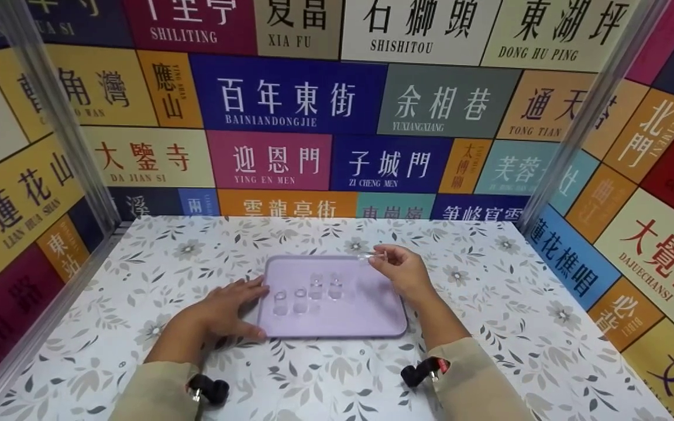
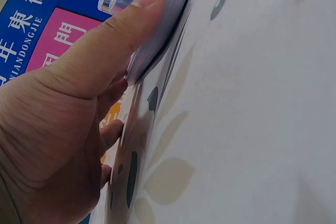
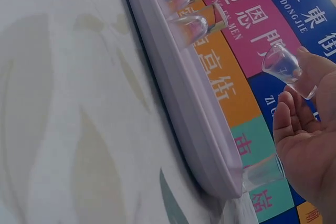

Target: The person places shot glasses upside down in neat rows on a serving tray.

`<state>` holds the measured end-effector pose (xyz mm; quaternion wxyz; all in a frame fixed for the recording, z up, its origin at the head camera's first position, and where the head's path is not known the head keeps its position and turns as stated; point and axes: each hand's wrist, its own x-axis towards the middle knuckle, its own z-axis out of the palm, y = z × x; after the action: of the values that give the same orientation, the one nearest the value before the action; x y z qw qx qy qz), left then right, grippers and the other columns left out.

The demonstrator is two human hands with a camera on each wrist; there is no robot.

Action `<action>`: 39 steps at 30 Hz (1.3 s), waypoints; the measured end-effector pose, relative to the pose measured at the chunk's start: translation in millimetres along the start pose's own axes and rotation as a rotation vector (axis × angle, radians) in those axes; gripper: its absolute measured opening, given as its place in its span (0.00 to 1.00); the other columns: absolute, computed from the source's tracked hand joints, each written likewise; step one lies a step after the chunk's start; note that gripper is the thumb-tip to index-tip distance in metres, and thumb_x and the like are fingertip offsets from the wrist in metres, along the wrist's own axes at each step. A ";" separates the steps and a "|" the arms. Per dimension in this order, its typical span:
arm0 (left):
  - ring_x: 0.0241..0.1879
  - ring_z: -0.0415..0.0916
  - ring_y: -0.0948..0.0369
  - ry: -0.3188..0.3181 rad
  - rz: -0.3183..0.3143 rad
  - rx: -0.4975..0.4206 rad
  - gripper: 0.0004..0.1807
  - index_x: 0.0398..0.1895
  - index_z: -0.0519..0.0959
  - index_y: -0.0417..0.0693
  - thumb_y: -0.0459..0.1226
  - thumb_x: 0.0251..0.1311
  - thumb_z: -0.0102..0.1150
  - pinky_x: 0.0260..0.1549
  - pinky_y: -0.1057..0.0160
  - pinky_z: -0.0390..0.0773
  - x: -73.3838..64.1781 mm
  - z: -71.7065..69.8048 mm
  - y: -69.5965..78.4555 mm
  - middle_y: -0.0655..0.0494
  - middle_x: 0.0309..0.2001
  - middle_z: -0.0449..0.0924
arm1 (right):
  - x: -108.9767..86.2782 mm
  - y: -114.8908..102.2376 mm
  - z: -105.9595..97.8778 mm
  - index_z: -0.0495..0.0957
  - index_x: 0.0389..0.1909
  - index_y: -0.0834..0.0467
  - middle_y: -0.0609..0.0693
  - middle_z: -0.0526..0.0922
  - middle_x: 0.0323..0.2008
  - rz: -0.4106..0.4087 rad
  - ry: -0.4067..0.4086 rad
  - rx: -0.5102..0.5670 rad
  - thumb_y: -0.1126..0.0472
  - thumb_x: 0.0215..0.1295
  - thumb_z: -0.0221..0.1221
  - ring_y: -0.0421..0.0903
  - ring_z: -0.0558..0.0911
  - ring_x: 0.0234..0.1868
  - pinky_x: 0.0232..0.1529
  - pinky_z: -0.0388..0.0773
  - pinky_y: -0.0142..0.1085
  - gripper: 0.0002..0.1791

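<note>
A lilac tray (image 1: 337,328) lies on the patterned tabletop, with several small clear glasses (image 1: 301,301) standing in its left half. At the tray's left end rests my left hand (image 1: 220,313), fingers spread along the edge. Its thumb (image 2: 126,30) touches the tray's near side in the left wrist view. My right hand (image 1: 404,272) pinches one small clear glass (image 3: 283,69) by its base, mouth tilted away from the palm, above the tray's far right corner. Below that hand, another clear glass (image 3: 263,174) shows past the tray's end; whether it stands inside the tray, I cannot tell.
A white tabletop (image 1: 313,380) with a grey leaf and flower print surrounds the tray. Colourful panels (image 1: 290,93) with place names rise behind and at both sides. Clear corner posts (image 1: 585,117) stand at left and right.
</note>
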<state>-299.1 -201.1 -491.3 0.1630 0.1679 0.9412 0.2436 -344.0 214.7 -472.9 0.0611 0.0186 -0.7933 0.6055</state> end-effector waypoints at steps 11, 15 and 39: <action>0.89 0.38 0.41 0.003 0.021 0.011 0.61 0.84 0.61 0.74 0.69 0.44 0.78 0.85 0.30 0.34 1.1 0.2 -1.9 0.69 0.89 0.45 | -2.2 -9.3 22.9 0.87 0.53 0.57 0.47 0.85 0.41 0.014 -0.015 0.036 0.60 0.58 0.79 0.44 0.80 0.43 0.41 0.80 0.29 0.22; 0.89 0.38 0.42 0.002 0.012 0.008 0.62 0.84 0.61 0.76 0.70 0.43 0.78 0.84 0.29 0.34 1.0 -0.1 -2.5 0.70 0.89 0.44 | -3.5 -8.5 24.7 0.88 0.54 0.56 0.46 0.86 0.41 -0.017 -0.015 -0.001 0.58 0.60 0.78 0.43 0.81 0.44 0.42 0.80 0.28 0.21; 0.89 0.40 0.44 0.009 0.006 0.009 0.61 0.84 0.62 0.74 0.69 0.43 0.79 0.86 0.32 0.36 -1.9 -1.2 1.4 0.70 0.88 0.46 | -8.6 7.9 20.9 0.88 0.53 0.59 0.51 0.88 0.41 0.033 -0.187 -0.099 0.67 0.56 0.76 0.43 0.82 0.43 0.38 0.85 0.29 0.22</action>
<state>-297.6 -201.2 -489.2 0.1572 0.1704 0.9425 0.2408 -337.8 196.4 -486.9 -0.0224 0.0592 -0.8246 0.5621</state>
